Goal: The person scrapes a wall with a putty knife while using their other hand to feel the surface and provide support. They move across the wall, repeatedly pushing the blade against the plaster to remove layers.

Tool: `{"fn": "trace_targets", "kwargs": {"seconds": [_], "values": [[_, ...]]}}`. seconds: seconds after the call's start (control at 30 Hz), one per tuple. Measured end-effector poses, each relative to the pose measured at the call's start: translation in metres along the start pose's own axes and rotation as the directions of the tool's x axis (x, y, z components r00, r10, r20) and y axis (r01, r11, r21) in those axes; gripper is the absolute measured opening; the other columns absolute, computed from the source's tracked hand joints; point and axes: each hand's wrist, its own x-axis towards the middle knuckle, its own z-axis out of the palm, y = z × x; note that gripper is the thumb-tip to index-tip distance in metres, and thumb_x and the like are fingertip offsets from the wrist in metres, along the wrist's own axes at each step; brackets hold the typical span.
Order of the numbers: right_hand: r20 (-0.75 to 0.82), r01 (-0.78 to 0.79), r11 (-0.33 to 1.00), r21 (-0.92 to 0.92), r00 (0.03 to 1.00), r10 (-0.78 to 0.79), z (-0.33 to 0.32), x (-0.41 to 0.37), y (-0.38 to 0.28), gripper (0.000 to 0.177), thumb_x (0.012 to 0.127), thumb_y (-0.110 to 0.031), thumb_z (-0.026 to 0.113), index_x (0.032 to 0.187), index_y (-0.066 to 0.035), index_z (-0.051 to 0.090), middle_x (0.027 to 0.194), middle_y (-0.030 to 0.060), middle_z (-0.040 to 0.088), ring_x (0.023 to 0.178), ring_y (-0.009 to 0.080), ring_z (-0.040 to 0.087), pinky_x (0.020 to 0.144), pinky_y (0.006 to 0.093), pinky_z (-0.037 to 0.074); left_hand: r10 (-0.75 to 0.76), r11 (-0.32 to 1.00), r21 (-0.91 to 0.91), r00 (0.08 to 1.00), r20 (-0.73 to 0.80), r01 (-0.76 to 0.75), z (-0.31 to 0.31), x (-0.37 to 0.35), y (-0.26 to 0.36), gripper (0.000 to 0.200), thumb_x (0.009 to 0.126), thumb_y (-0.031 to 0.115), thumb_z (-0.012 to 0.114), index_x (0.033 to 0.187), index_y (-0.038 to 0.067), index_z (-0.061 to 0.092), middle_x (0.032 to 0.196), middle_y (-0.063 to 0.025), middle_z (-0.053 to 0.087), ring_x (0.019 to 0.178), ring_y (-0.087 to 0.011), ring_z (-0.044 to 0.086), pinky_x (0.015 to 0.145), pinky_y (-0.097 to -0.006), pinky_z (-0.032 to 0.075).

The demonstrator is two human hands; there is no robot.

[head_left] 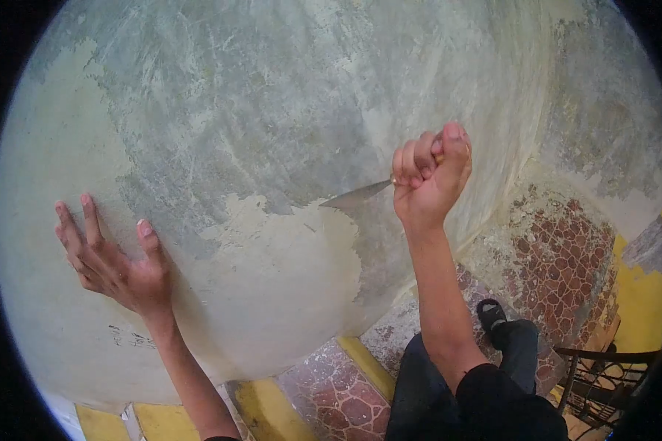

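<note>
My right hand [430, 173] is wrapped round the handle of a scraper [358, 195], whose pointed metal blade sticks out to the left. The blade tip touches the wall at the edge between bare grey plaster [257, 95] and a pale paint layer [287, 257]. Further left, my left hand [114, 261] rests against the pale part of the wall, palm down with its fingers spread and nothing held in it.
Below are steps with yellow risers [272, 408] and red stone-pattern treads [342, 389]. Pale flakes lie on the patterned floor [559, 250] at the right. My sandalled foot [490, 314] stands near a dark metal railing [603, 356].
</note>
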Motion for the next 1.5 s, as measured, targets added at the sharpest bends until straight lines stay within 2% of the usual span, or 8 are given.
{"fn": "trace_targets", "kwargs": {"seconds": [0.4, 0.57, 1.07, 1.1, 1.23, 1.33, 1.43, 1.5], "values": [[-0.072, 0.020, 0.997, 0.071, 0.997, -0.015, -0.009, -0.011, -0.002, 0.015, 0.094, -0.013, 0.055, 0.082, -0.009, 0.046, 0.051, -0.0009, 0.031, 0.038, 0.0090, 0.026, 0.035, 0.0267, 0.026, -0.030, 0.999, 0.031, 0.999, 0.020, 0.029, -0.001, 0.000, 0.002, 0.065, 0.087, 0.046, 0.052, 0.147, 0.025, 0.040, 0.156, -0.0034, 0.033, 0.143, -0.0279, 0.029, 0.117, -0.0461, 0.013], [0.101, 0.048, 0.979, 0.200, 0.992, -0.069, 0.002, -0.015, -0.015, 0.022, 0.093, -0.011, 0.055, 0.075, -0.008, 0.043, 0.051, 0.0001, 0.034, 0.038, 0.0083, 0.026, 0.034, 0.0275, 0.025, -0.024, 0.999, 0.037, 0.999, 0.021, 0.023, -0.001, 0.001, 0.003, 0.064, 0.088, 0.046, 0.053, 0.147, 0.024, 0.040, 0.157, -0.0034, 0.032, 0.144, -0.0275, 0.027, 0.117, -0.0465, 0.014], [0.030, 0.099, 0.995, -0.001, 0.995, -0.098, 0.003, -0.027, 0.010, 0.029, 0.098, -0.017, 0.055, 0.074, -0.008, 0.042, 0.054, -0.0009, 0.038, 0.039, 0.0074, 0.030, 0.034, 0.0255, 0.027, -0.037, 0.998, 0.052, 0.998, 0.053, 0.034, -0.007, -0.006, -0.001, 0.064, 0.088, 0.047, 0.051, 0.147, 0.024, 0.040, 0.156, -0.0040, 0.032, 0.143, -0.0290, 0.029, 0.116, -0.0465, 0.016], [0.181, 0.013, 0.999, 0.041, 0.983, -0.020, 0.007, -0.024, 0.012, 0.028, 0.098, -0.017, 0.053, 0.074, -0.008, 0.042, 0.053, -0.0007, 0.038, 0.039, 0.0072, 0.029, 0.034, 0.0255, 0.027, -0.037, 0.998, 0.049, 0.999, 0.030, 0.036, -0.001, -0.003, 0.000, 0.064, 0.088, 0.047, 0.051, 0.147, 0.024, 0.040, 0.156, -0.0040, 0.032, 0.143, -0.0289, 0.029, 0.116, -0.0466, 0.016], [0.100, 0.079, 0.969, 0.235, 0.989, -0.105, 0.010, -0.020, -0.011, 0.025, 0.099, -0.015, 0.051, 0.076, -0.009, 0.042, 0.052, -0.0002, 0.038, 0.039, 0.0068, 0.028, 0.034, 0.0256, 0.026, -0.064, 0.997, 0.050, 0.997, 0.038, 0.062, -0.001, -0.002, 0.001, 0.064, 0.087, 0.047, 0.051, 0.147, 0.024, 0.040, 0.156, -0.0041, 0.032, 0.143, -0.0284, 0.029, 0.116, -0.0463, 0.016], [0.231, 0.096, 0.995, 0.030, 0.968, -0.100, 0.009, -0.021, -0.004, 0.020, 0.097, -0.012, 0.050, 0.079, -0.010, 0.042, 0.053, 0.0004, 0.037, 0.039, 0.0072, 0.028, 0.035, 0.0259, 0.026, -0.067, 0.997, 0.035, 0.997, 0.037, 0.066, -0.003, -0.001, 0.004, 0.064, 0.087, 0.046, 0.051, 0.146, 0.024, 0.041, 0.156, -0.0042, 0.033, 0.144, -0.0279, 0.028, 0.116, -0.0458, 0.016], [0.158, 0.050, 0.982, 0.184, 0.984, -0.079, 0.010, -0.017, -0.007, 0.017, 0.096, -0.008, 0.051, 0.081, -0.010, 0.043, 0.055, -0.0002, 0.035, 0.039, 0.0080, 0.029, 0.035, 0.0263, 0.027, -0.074, 0.997, 0.010, 0.997, 0.031, 0.074, -0.002, 0.001, 0.005, 0.065, 0.087, 0.042, 0.056, 0.147, 0.024, 0.040, 0.157, -0.0034, 0.032, 0.144, -0.0267, 0.027, 0.116, -0.0471, 0.016], [0.075, 0.074, 0.997, 0.032, 0.994, -0.076, 0.009, -0.022, 0.006, 0.015, 0.094, -0.010, 0.054, 0.082, -0.010, 0.046, 0.056, -0.0007, 0.035, 0.039, 0.0087, 0.030, 0.035, 0.0265, 0.027, -0.074, 0.997, 0.038, 0.997, 0.037, 0.073, -0.003, 0.000, 0.005, 0.062, 0.087, 0.045, 0.051, 0.146, 0.025, 0.041, 0.156, -0.0039, 0.033, 0.144, -0.0279, 0.028, 0.116, -0.0457, 0.016]]}}
